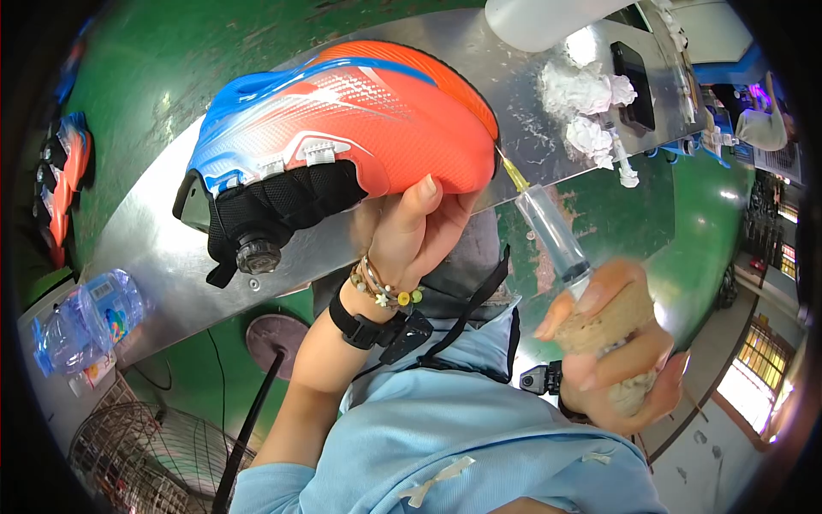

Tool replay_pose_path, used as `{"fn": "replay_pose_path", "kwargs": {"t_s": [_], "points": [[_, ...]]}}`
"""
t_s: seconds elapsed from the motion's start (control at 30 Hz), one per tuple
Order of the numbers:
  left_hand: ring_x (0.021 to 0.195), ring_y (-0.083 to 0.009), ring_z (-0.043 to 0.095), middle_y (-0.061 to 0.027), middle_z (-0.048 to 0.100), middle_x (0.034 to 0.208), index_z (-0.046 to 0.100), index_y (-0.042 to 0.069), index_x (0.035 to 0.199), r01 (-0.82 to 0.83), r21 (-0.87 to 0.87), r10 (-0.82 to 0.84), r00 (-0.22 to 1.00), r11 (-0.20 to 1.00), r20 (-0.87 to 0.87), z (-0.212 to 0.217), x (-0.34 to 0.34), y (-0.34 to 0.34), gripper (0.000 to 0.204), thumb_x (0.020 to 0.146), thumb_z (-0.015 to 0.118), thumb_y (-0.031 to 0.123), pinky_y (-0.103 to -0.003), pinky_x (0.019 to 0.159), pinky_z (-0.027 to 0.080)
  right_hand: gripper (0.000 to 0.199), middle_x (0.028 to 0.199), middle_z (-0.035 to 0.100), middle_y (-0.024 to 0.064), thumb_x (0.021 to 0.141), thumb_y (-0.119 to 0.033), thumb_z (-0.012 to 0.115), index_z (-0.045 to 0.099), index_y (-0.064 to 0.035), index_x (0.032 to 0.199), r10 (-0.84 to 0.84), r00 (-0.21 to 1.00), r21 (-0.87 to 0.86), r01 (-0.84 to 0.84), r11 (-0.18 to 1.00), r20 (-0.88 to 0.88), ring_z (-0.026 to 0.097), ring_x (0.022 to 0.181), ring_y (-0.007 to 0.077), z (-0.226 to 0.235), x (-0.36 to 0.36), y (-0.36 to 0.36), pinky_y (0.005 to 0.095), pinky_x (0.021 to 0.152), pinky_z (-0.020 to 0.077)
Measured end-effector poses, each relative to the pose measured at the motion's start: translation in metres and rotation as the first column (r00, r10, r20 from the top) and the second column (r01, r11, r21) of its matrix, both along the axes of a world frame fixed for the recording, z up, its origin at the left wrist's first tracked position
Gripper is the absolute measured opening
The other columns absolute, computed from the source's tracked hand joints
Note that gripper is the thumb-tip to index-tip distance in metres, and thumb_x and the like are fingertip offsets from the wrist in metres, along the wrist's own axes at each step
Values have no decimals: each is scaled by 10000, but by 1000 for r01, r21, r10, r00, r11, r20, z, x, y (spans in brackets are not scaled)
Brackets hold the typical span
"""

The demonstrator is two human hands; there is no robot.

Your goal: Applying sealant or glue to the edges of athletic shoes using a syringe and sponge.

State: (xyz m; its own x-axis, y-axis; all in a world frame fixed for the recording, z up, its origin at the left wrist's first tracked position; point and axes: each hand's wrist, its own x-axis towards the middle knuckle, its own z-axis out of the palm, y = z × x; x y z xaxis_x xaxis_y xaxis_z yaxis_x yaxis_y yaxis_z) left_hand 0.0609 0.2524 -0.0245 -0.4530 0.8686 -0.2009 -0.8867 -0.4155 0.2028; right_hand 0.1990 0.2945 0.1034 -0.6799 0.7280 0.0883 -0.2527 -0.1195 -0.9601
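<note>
My left hand (419,227) holds up an orange and blue sports shoe (342,137) by its sole side, thumb pressed on the orange upper. The shoe has a black sock collar and a round black dial closure (258,254). My right hand (612,338) grips a clear plastic syringe (555,231) together with a beige cloth wad. The syringe's yellow needle tip (511,171) touches the orange toe edge of the shoe. A black strap and beaded bracelets circle my left wrist.
A metal worktable (154,248) lies behind the shoe. On it sit crumpled white tissues (582,94), a black device (632,81) and a pale bottle (535,19). A crushed water bottle (86,317), a wire fan guard (128,454) and more shoes (64,180) lie at left.
</note>
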Motion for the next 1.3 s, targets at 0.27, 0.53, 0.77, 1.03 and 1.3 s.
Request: {"fn": "replay_pose_path", "kwargs": {"t_s": [0.27, 0.53, 0.77, 1.03, 1.3], "points": [[1264, -214, 351, -64, 437, 1302, 409, 55, 1241, -102, 1, 102, 993, 995, -61, 35, -11, 14, 622, 764, 681, 348, -381, 1103, 242, 559, 995, 508, 262, 910, -471, 300, 596, -69, 659, 61, 996, 183, -73, 980, 70, 597, 738, 296, -8, -4, -3, 357, 622, 489], [844, -91, 601, -23, 635, 886, 581, 35, 953, 17, -279, 43, 977, 960, 208, 80, -27, 9, 269, 824, 640, 263, -224, 843, 498, 516, 970, 538, 247, 894, -424, 310, 570, -63, 632, 101, 992, 364, -66, 929, -76, 596, 702, 280, -30, -17, 1, 330, 603, 470], [853, -120, 608, -56, 636, 912, 583, 17, 974, 63, -311, 12, 972, 948, 235, 87, -33, 7, 315, 827, 632, 291, -202, 817, 504, 458, 944, 546, 259, 876, -367, 326, 572, -59, 642, 105, 989, 382, -57, 922, -107, 598, 694, 292, -40, -21, 0, 339, 596, 472], [909, -148, 599, -68, 630, 958, 582, 9, 997, 30, -294, 43, 971, 955, 236, 96, -37, 18, 307, 833, 627, 264, -231, 865, 494, 459, 968, 544, 273, 890, -363, 313, 557, -53, 654, 106, 990, 416, -59, 907, -91, 584, 731, 293, -41, -20, 3, 348, 607, 469], [934, -161, 603, -108, 599, 1068, 542, 18, 1073, -73, -370, 116, 988, 926, 97, 81, -97, 4, 363, 819, 641, 259, -215, 782, 536, 581, 1002, 480, 261, 911, -460, 264, 596, -19, 728, -240, 963, 504, 267, 821, -120, 570, 795, 300, -40, -15, 43, 362, 666, 478]]}}
